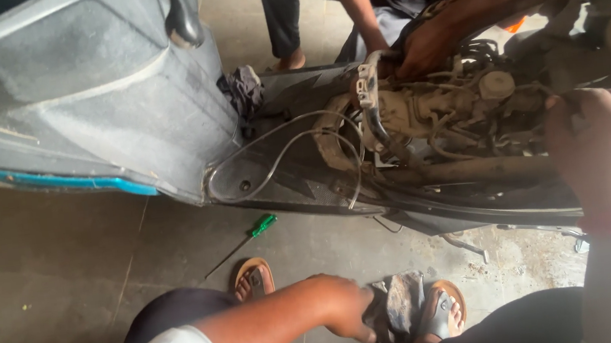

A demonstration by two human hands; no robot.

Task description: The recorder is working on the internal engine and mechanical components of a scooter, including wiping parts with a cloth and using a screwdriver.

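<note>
One scooter [161, 119] stands opened. One green-handled screwdriver [241, 244] lies on the floor [42, 286]. Two rags show: one [243, 90] on the scooter, one [398, 310] below. Two sandals [253, 281] are worn.

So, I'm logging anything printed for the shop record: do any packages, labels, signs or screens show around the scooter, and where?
None show: only the grey scooter body, its dirty engine, a green-handled screwdriver and a rag on the floor.
</note>
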